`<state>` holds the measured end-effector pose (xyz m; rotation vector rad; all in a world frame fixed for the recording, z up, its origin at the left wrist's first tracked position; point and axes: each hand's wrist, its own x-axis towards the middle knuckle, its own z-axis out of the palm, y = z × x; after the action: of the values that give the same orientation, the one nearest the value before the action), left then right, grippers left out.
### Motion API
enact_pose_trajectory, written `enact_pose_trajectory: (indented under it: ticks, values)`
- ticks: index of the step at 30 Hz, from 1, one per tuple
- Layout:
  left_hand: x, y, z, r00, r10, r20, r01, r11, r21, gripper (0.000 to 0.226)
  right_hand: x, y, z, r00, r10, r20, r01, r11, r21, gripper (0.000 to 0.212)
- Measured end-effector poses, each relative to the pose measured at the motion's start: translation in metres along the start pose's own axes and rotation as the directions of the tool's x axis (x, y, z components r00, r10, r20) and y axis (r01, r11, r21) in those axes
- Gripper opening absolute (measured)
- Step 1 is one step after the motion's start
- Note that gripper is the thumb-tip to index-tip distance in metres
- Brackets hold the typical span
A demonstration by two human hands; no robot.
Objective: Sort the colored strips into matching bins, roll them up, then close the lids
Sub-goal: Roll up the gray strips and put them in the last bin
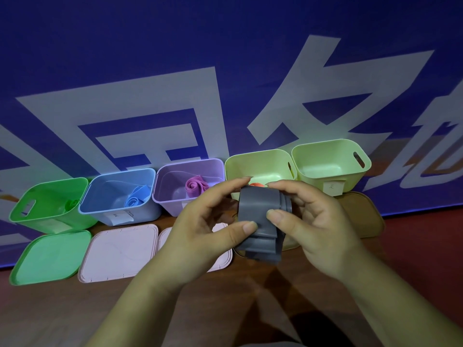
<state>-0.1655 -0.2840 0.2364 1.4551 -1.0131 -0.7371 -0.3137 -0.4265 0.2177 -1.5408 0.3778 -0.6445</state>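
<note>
Grey elastic strip (260,221), partly wound into a loose coil, sits at frame centre between my two hands, raised above the tabletop (75,309). My left hand (200,234) pinches it from 9 o'clock, thumb and fingers (246,227) closed on the outer wrap; my right hand (315,221) clamps it from 3 o'clock, thumb pressing the front face. Rolling is the step in hand, judged from the free tail hanging toward 6 o'clock. Next, I judge, the tail must be wound in and the roll dropped into a matching bin.

Five open bins stand in a row from 9 to 2 o'clock: green bin (47,206), blue bin (120,196), purple bin (190,184), and two pale yellow-green bins (260,164), (330,164); the first three each hold a rolled strip of their colour. Lids lie in front, none yet fitted.

Hidden: which bin takes grey I cannot tell, as the paper labels are unreadable. An orange-red scrap (258,184) behind my fingertips is mostly covered. My hands also hide part of the middle lids.
</note>
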Motion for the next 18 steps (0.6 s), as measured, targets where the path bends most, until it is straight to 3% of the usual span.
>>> enact_pose_trajectory:
  ticks: [7, 13, 18]
  values:
    - [0.0019, -0.0024, 0.0012, 0.997, 0.045, -0.065, -0.042, 0.998, 0.057, 0.048, 0.0015, -0.0022, 0.0001, 0.998, 0.055, 0.017, -0.056, 0.997, 0.049, 0.049]
    - [0.0036, -0.0072, 0.0077, 0.988, 0.045, -0.150, -0.037, 0.998, 0.057, 0.043, 0.0023, -0.0005, -0.0014, 0.999, 0.051, 0.009, -0.050, 0.995, -0.091, 0.049]
    - [0.0067, -0.0068, 0.0098, 0.982, 0.013, -0.187, -0.008, 1.000, 0.025, 0.042, 0.0003, -0.0017, -0.0017, 1.000, 0.003, 0.024, -0.003, 1.000, 0.026, 0.047]
